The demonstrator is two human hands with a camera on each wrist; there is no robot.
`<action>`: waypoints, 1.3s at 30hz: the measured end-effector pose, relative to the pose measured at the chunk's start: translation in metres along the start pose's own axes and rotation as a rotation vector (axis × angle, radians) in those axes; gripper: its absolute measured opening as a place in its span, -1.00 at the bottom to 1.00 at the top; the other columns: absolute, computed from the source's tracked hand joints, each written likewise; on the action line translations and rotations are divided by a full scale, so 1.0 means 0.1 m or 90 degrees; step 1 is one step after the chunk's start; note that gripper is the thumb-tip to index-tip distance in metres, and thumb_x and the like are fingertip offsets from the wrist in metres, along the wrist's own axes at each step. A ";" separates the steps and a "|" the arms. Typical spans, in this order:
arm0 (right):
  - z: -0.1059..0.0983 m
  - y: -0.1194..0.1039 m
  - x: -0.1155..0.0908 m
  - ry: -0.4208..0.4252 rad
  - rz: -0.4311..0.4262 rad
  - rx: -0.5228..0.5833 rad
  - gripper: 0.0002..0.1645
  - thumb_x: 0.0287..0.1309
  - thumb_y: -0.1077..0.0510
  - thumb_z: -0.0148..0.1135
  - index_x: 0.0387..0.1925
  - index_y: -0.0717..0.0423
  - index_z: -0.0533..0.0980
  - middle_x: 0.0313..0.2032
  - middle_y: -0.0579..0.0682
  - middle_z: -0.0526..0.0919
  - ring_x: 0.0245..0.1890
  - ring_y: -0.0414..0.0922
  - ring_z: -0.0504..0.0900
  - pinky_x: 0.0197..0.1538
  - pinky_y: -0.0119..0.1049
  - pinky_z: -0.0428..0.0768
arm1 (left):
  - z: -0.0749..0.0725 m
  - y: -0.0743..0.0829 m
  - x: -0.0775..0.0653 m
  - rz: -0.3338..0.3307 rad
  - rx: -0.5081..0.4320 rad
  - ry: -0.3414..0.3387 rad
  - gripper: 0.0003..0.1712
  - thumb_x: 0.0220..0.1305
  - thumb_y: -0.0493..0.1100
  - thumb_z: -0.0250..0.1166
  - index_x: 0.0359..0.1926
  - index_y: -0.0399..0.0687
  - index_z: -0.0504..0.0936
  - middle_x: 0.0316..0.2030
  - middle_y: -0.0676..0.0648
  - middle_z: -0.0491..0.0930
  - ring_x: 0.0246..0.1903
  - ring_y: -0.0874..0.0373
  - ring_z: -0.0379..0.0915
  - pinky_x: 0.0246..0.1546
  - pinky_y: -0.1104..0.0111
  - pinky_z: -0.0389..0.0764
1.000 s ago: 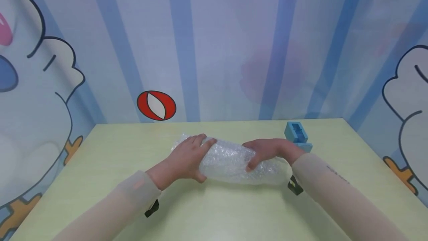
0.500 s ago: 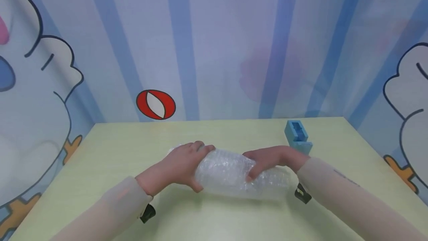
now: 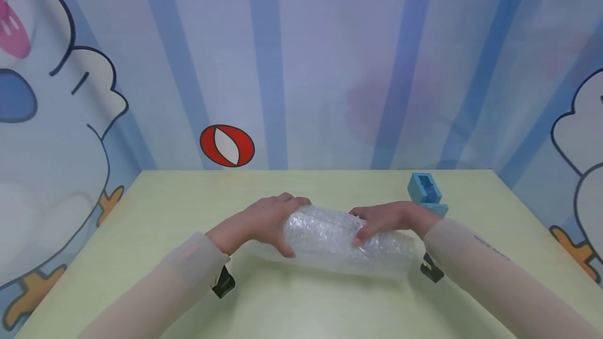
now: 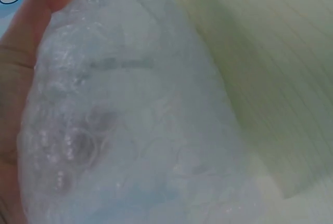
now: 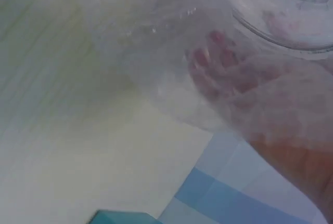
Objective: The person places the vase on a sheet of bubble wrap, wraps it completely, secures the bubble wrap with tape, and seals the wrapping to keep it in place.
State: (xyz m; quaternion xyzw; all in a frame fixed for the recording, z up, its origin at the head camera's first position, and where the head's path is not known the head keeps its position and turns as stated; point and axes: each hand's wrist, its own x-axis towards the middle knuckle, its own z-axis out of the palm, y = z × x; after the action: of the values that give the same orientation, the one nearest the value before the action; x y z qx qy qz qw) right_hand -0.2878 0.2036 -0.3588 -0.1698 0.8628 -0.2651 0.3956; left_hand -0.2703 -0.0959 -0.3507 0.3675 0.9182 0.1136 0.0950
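Note:
A clear bubble-wrap bundle (image 3: 325,234) lies crosswise on the pale table. My left hand (image 3: 266,224) grips its left part, fingers over the top and thumb down the near side; the left wrist view shows the thumb (image 4: 26,31) along the wrap. Farther right, my right hand (image 3: 388,217) holds the bundle, thumb on the near face. In the right wrist view its fingers (image 5: 223,73) show blurred through the film. A round, clear, glass-like rim (image 5: 281,42) shows inside the wrapped end there; what kind of thing it belongs to is hidden.
A light blue block-like object (image 3: 424,188) with a recess stands at the back right, partly behind the right wrist. Behind the pale table (image 3: 202,192) hangs a blue-striped cartoon backdrop (image 3: 320,67), which also covers both sides.
The bundle and both hands have come slightly nearer to me. The wrap end that stuck out beyond the left hand is now low, under that hand. The view has shifted slightly.

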 end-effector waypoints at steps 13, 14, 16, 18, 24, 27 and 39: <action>0.14 -0.13 -0.26 0.210 -0.041 -0.100 -0.09 0.14 -0.23 0.46 0.33 0.22 0.39 0.26 0.29 0.53 0.28 0.25 0.53 0.28 0.11 0.56 | -0.05 0.00 0.07 -0.035 -0.054 -0.041 0.10 -0.11 -0.01 0.66 0.45 0.03 0.31 0.26 -0.17 0.47 0.13 -0.09 0.48 0.10 -0.04 0.67; 0.17 -0.13 -0.28 0.233 -0.046 -0.100 -0.12 0.14 -0.21 0.47 0.31 0.22 0.41 0.23 0.28 0.56 0.25 0.23 0.56 0.25 0.10 0.58 | -0.05 0.00 0.07 -0.037 -0.060 -0.044 0.10 -0.11 -0.02 0.67 0.45 0.03 0.31 0.26 -0.17 0.48 0.13 -0.09 0.48 0.10 -0.04 0.67; 0.22 -0.14 -0.30 0.281 -0.056 -0.105 -0.13 0.14 -0.19 0.48 0.29 0.25 0.42 0.20 0.28 0.58 0.20 0.22 0.59 0.21 0.08 0.61 | -0.06 0.00 0.08 -0.042 -0.072 -0.052 0.09 -0.11 -0.03 0.66 0.45 0.03 0.32 0.26 -0.16 0.48 0.13 -0.08 0.47 0.10 -0.04 0.67; 0.28 -0.16 -0.33 0.327 -0.063 -0.111 -0.10 0.15 -0.18 0.47 0.33 0.26 0.39 0.23 0.30 0.56 0.18 0.21 0.60 0.18 0.08 0.63 | -0.07 -0.01 0.09 -0.048 -0.083 -0.060 0.08 -0.10 -0.05 0.66 0.45 0.04 0.31 0.26 -0.15 0.47 0.14 -0.07 0.46 0.12 -0.04 0.66; 0.52 -0.25 -0.45 0.472 -0.079 -0.215 0.01 0.26 -0.21 0.35 0.51 0.23 0.20 0.41 0.33 0.39 0.34 0.31 0.49 0.28 0.20 0.56 | -0.10 -0.03 0.14 -0.072 -0.112 -0.086 0.09 -0.05 -0.05 0.63 0.48 0.07 0.27 0.28 -0.14 0.45 0.15 -0.05 0.43 0.15 -0.04 0.64; 0.66 -0.28 -0.45 0.516 -0.105 -0.303 0.10 0.16 -0.28 0.41 0.52 0.22 0.21 0.40 0.33 0.41 0.37 0.33 0.44 0.32 0.25 0.50 | -0.10 -0.04 0.17 -0.081 -0.122 -0.098 0.08 -0.04 -0.06 0.62 0.48 0.09 0.27 0.26 -0.13 0.45 0.14 -0.04 0.43 0.13 -0.02 0.65; 0.89 -0.24 -0.28 0.515 -0.064 -0.480 0.47 -0.39 -0.40 0.67 0.52 0.15 0.23 0.40 0.35 0.39 0.32 0.34 0.46 0.31 0.26 0.50 | -0.18 -0.08 0.24 -0.085 -0.170 -0.140 0.06 0.00 -0.09 0.60 0.49 0.01 0.24 0.29 -0.14 0.41 0.19 -0.04 0.39 0.16 0.05 0.65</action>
State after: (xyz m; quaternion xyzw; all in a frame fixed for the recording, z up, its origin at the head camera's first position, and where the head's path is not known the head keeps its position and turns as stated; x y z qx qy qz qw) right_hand -0.1990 0.1698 -0.3766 -0.2251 0.9719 -0.0004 -0.0684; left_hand -0.2972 -0.0875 -0.3381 0.2999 0.9014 0.1874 0.2500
